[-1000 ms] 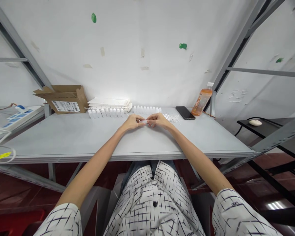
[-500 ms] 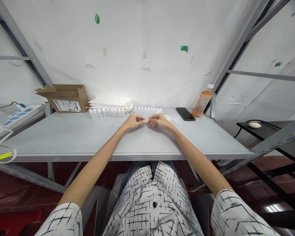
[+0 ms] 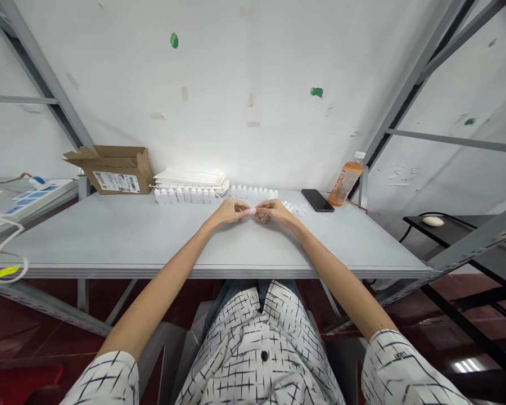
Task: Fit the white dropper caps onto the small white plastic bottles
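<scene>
Over the middle of the grey table (image 3: 152, 236), my left hand (image 3: 231, 211) and my right hand (image 3: 273, 212) meet fingertip to fingertip. Between their pinched fingers is a small white piece (image 3: 252, 210), too small to make out in detail; both hands grip it. Behind my left hand stands a row of small white bottles (image 3: 185, 196), with thin stems along their tops. A second row of white bottles (image 3: 254, 193) stands behind both hands. Small clear-white pieces (image 3: 295, 208) lie scattered just right of my right hand.
An open cardboard box (image 3: 118, 171) and stacked white sheets (image 3: 189, 178) are at the back left. A black phone (image 3: 317, 200) and an orange drink bottle (image 3: 346, 183) are at the back right. Metal posts rise at both sides; a power strip (image 3: 37, 199) sits far left.
The camera view has shifted slightly. The fingertips of both hands have moved a little around the small white piece, which stays held between them.
</scene>
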Tool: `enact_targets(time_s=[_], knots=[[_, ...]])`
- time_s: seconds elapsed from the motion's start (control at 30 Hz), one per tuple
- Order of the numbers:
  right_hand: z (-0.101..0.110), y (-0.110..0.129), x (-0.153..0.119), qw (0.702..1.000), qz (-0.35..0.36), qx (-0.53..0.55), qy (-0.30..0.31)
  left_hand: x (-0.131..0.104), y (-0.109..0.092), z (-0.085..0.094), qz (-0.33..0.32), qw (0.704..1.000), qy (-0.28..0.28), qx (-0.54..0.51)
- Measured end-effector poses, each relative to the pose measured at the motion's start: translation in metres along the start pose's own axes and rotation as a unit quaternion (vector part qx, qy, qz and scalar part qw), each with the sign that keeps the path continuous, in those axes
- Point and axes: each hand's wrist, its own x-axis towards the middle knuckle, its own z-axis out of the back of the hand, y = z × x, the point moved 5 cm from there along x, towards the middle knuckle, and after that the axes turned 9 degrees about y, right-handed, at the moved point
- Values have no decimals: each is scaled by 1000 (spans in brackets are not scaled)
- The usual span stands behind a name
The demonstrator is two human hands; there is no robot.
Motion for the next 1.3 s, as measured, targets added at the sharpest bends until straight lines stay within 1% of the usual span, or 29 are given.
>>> enact_targets(time_s=[0.33, 0.47, 0.63, 0.8, 0.97, 1.3], knots=[[-3, 4, -3, 1000, -7, -13, -2, 2, 9, -5, 30, 1000, -3, -1], [-3, 6, -3, 1000, -10, -19, 1, 1, 8, -6, 33, 999, 0, 0], [-2, 6, -4, 1000, -9, -21, 2, 0, 0, -6, 15, 1000, 4, 12], [0, 4, -3, 1000, -6, -22, 1, -2, -5, -6, 17, 999, 2, 32], [1, 5, -4, 1000, -7, -10, -7, -2, -6, -5, 22, 999, 4, 40], [1, 10, -6, 1000, 2, -5, -1, -1, -4, -5, 23, 1000, 11, 17]])
